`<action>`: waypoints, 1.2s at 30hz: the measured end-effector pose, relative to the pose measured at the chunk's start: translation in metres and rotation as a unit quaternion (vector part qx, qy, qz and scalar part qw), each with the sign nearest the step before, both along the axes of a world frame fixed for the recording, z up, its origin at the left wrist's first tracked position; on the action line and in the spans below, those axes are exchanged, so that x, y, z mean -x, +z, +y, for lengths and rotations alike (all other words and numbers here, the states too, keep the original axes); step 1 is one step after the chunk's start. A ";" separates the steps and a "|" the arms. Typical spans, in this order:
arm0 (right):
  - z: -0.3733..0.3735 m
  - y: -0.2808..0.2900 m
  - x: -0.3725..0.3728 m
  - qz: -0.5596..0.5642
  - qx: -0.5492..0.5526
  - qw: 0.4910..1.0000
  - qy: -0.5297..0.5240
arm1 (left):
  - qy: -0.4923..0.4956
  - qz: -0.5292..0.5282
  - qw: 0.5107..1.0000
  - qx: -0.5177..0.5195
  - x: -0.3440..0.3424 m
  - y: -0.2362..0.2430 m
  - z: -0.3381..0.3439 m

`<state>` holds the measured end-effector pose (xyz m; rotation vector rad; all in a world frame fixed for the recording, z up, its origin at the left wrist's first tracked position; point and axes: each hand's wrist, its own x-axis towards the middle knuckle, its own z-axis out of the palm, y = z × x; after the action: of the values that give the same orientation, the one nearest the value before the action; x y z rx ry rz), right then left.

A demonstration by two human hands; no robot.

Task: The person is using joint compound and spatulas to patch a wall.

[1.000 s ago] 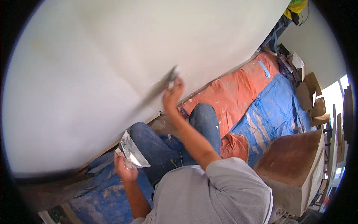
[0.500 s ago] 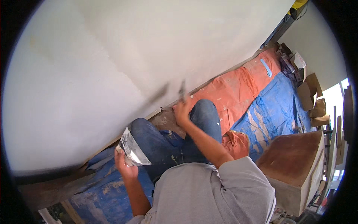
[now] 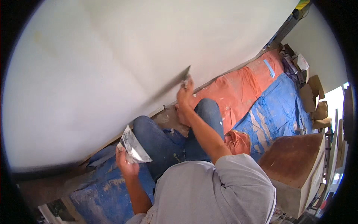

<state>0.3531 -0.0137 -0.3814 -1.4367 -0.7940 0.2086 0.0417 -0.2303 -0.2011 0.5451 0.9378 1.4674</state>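
Observation:
My left hand (image 3: 126, 164) grips a wide, flat metal scraper blade (image 3: 136, 148) with pale smears on it, held beside my left knee. Raised in front of me, my right hand (image 3: 185, 93) is closed round a putty knife (image 3: 187, 73), whose blade is at the white wall (image 3: 97, 67) and casts a long shadow on it; whether it touches is hard to tell. The wall has faint uneven patches. I sit low, with both jeans-covered knees (image 3: 207, 112) bent toward the wall.
Orange sheeting (image 3: 242, 84) and blue tarps (image 3: 268, 108) cover the floor along the wall's foot, with a light blue strip (image 3: 269, 68) on top. A wooden box (image 3: 287, 164) stands at my right. Cardboard boxes (image 3: 309, 97) and boards (image 3: 337, 142) line the right side.
My right hand dropped toward the wall's foot half a second ago and has since risen, now farther right than a second ago. My left hand has stayed nearly in place.

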 end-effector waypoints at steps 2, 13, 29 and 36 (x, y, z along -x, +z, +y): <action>-0.028 0.045 0.098 0.047 0.033 0.997 0.050 | 0.033 0.006 0.999 0.002 0.009 0.005 -0.006; -0.150 0.070 0.181 0.230 0.056 0.926 0.294 | 0.030 0.024 0.999 -0.017 0.000 -0.001 -0.007; -0.174 0.180 0.017 -0.294 -0.121 0.830 0.458 | -0.001 -0.093 0.994 0.053 -0.111 -0.002 0.068; -0.176 0.118 -0.025 -0.374 0.062 0.817 0.435 | -0.056 -0.080 0.995 0.002 -0.086 -0.010 0.051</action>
<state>0.3776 -0.1901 -0.2634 -1.1587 -2.1163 0.3985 0.1274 -0.1788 -0.2112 0.4622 0.7723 1.3868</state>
